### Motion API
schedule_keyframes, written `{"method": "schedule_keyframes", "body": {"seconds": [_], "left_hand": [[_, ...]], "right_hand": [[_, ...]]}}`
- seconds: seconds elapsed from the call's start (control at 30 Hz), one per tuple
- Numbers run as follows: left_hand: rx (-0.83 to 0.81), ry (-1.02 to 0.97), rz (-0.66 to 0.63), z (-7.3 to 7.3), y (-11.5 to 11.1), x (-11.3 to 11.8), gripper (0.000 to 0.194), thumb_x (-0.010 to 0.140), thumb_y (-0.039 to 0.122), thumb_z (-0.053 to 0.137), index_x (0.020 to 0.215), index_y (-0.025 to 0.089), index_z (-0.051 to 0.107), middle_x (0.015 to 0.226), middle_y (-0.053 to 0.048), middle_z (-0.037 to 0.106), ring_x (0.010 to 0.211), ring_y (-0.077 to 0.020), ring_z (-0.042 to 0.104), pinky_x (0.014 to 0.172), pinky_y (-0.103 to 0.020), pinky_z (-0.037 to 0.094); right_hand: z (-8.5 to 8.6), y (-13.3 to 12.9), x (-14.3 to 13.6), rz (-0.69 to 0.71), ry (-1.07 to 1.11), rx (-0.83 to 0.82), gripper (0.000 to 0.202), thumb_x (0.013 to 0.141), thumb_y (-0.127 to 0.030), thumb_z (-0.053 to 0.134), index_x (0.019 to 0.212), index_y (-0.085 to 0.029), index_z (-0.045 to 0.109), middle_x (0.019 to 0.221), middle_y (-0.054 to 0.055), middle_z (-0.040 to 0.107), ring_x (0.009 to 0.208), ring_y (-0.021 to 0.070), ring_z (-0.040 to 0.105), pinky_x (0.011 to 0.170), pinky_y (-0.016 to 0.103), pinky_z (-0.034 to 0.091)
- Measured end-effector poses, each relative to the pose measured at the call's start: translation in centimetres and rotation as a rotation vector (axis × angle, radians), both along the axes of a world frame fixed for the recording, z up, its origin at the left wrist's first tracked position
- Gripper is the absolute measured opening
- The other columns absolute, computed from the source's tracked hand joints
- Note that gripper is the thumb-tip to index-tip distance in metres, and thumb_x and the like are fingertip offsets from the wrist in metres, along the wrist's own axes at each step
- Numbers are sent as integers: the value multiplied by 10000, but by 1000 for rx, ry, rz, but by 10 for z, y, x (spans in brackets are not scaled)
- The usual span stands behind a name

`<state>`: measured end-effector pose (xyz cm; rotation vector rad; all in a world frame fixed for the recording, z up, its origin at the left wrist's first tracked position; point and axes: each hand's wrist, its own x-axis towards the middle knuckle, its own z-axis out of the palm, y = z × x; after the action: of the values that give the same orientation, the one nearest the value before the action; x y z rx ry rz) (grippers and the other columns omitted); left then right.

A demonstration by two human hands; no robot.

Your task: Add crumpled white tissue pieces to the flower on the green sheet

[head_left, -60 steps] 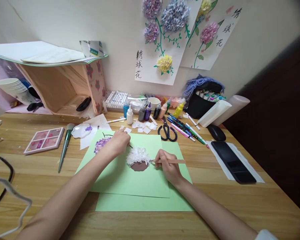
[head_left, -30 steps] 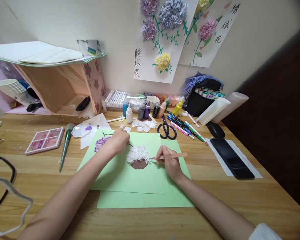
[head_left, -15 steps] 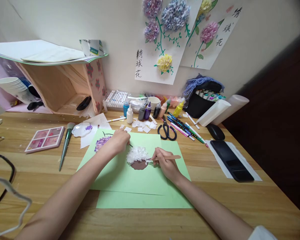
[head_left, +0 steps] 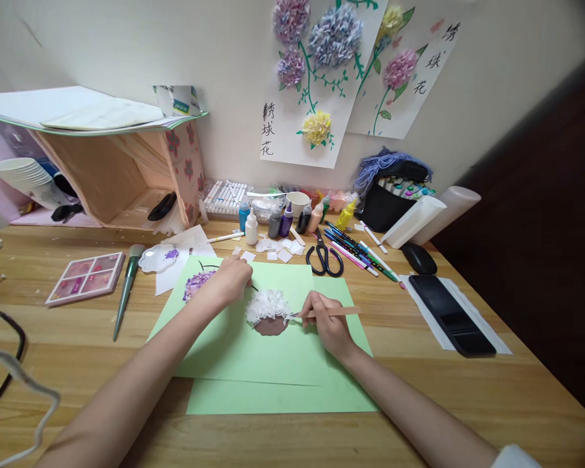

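"Two hands at the green paper: what is each one up to?"

"Our right hand (head_left: 327, 320) is pinching a wooden stick (head_left: 341, 312) between thumb and fingertips, the other fingers curled in beneath. The stick points in from the right, nearly flat, and its tip reaches the right edge of the white tufts (head_left: 268, 303), by the rim of the brown patch (head_left: 272, 327). Something pale shows at that tip — too small for us to name."

"And our left hand (head_left: 233, 281)?"

"It's folded in, knuckles up, on the upper part of the green paper (head_left: 253, 365), between the purple flower (head_left: 197, 283) and the white tufts. Whether it pinches anything we cannot tell; its fingertips are hidden from us."

"Where do the tufts sit, exactly?"

"On the upper part of the brown patch, bunched closely; its lower part shows bare. A second green sheet (head_left: 283, 400) lies under the first, and the paper squares (head_left: 283, 255) and scissors (head_left: 324, 259) lie just past the far edge."

"How would we work this well?"

"Lightly, we think. We'd want small moves from the fingers, the stick's tip low, and little push sideways, since those tufts look easy to flatten or drag. The left hand should bear down gently — clear of the flowers — so the upper sheet can't slide on the lower."
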<state>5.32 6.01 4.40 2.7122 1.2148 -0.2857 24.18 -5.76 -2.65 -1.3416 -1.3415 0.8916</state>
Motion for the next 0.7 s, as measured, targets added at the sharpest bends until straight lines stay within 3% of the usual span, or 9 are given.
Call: {"method": "schedule_keyframes", "body": {"seconds": [0.17,0.53,0.7], "left_hand": [[8,1,1,3,-2,0,252,651,22,536,807,133,701,861,-113,674,914,-249,559,752,-299,413],[14,-20,-12,-5,2,-3,233,654,37,549,793,141,705,849,-113,672,902,-256,555,754,-308,414],[4,-13,-8,-3,1,-1,248,645,37,554,816,126,710,867,-126,675,922,-271,562,763,-321,423]], "right_hand": [[1,3,-2,75,-76,-31,472,946,-456,331,630,-178,546,519,-12,527,496,113,512,512,223,393],[0,0,-1,-5,-23,16,490,938,-475,330,608,-183,544,494,-8,536,476,121,521,496,227,409],[3,2,-2,64,-107,-9,471,943,-449,335,621,-181,550,523,-8,534,493,117,516,501,223,401]]}}
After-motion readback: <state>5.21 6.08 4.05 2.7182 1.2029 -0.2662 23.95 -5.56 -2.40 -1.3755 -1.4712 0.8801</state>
